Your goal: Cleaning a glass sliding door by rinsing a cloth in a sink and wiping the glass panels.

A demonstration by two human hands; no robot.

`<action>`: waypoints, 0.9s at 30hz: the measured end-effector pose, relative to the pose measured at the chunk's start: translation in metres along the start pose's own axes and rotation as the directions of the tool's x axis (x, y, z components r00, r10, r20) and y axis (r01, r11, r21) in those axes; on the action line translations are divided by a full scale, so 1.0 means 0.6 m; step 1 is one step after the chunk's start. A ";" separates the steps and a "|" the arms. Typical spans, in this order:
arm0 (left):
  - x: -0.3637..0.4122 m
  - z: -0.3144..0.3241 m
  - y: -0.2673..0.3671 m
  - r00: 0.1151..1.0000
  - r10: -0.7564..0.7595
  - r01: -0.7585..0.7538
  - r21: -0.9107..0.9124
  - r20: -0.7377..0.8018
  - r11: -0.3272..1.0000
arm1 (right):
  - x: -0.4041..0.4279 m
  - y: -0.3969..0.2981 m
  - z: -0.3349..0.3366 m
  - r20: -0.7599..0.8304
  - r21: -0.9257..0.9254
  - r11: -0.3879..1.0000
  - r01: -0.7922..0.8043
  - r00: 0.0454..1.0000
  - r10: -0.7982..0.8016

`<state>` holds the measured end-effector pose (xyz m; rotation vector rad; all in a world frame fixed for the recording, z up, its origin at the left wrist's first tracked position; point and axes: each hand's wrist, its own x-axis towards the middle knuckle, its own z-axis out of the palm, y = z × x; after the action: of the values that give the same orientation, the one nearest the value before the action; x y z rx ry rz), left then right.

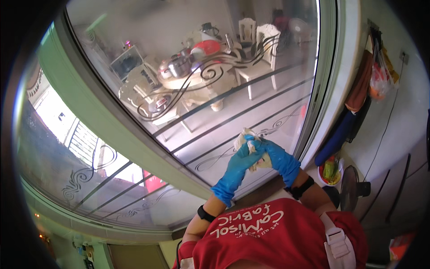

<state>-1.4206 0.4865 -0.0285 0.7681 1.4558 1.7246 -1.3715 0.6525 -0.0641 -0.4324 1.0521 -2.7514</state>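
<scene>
Both hands wear blue rubber gloves and meet in front of my chest. My left hand [244, 157] grips a crumpled cream cloth [263, 162] from the left. From the other side my right hand [274, 152] also holds it, with fingers bunched against the left ones. Parts of the cloth stick out above and below the gloves; the rest is hidden in them. Just beyond the hands stands a glass door panel [208, 131] with dark scroll patterns and straight stripes. Whether the cloth touches the glass, I cannot tell.
Through the glass a round table [179, 82] bears pots, with white chairs [265, 60] around it. A grey door frame [310, 111] runs along the right. Cloths and bags [381, 77] hang there above a white bucket [331, 173]. Another patterned glass panel [90, 188] stands left.
</scene>
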 end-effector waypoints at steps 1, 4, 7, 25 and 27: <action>-0.001 0.005 0.010 1.000 0.024 -0.024 -0.198 -0.003 0.980 | 0.007 0.003 0.001 -0.229 -0.119 0.985 0.123 0.962 -0.148; -0.016 0.002 0.050 0.968 0.177 -0.191 -0.063 -0.176 0.980 | 0.009 -0.066 0.018 -0.328 -0.125 0.986 0.110 0.933 -0.146; -0.030 -0.013 0.100 0.911 0.301 -0.299 0.051 -0.281 0.953 | 0.016 -0.205 0.050 -0.403 -0.512 0.741 0.434 0.640 -0.654; -0.038 -0.049 0.044 0.848 0.299 -0.249 0.169 -0.438 0.954 | 0.158 -0.067 -0.086 0.716 -0.245 -0.968 0.058 0.684 -0.141; -0.043 -0.054 0.030 0.849 0.268 -0.228 0.143 -0.454 0.963 | 0.143 -0.158 -0.077 0.538 -0.594 -0.802 0.063 0.773 -0.337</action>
<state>-1.4360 0.4458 -0.0163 0.6246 1.8252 2.1707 -1.4724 0.7297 -0.0152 -0.7258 3.9717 -0.0243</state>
